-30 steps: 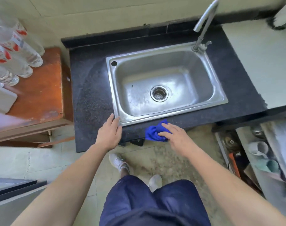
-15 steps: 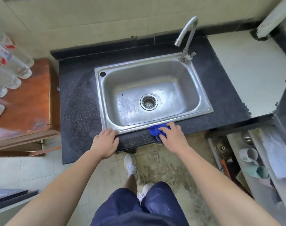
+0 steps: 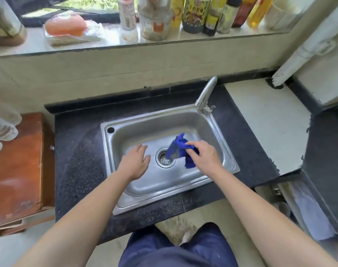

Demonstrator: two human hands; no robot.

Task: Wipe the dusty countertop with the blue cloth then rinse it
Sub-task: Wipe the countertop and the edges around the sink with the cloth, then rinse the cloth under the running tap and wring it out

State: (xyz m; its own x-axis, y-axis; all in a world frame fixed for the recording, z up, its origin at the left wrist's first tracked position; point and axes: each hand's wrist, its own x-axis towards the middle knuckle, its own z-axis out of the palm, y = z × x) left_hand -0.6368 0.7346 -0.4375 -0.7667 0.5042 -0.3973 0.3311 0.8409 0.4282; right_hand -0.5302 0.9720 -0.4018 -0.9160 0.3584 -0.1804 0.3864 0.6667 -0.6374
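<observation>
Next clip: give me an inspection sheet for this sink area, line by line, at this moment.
Surface: dark speckled countertop around a steel sink; no water seen running from the faucet.
Job's things: blue cloth held bunched above the drain.
Clutter: bottles and jars on the window ledge; plastic bottles on the wooden stand.
Grippers: right hand grips the cloth; left hand open over the basin, holding nothing.
Cables: nothing seen.
Surroundings: white pipe at right; shelves below right, blurred.
</observation>
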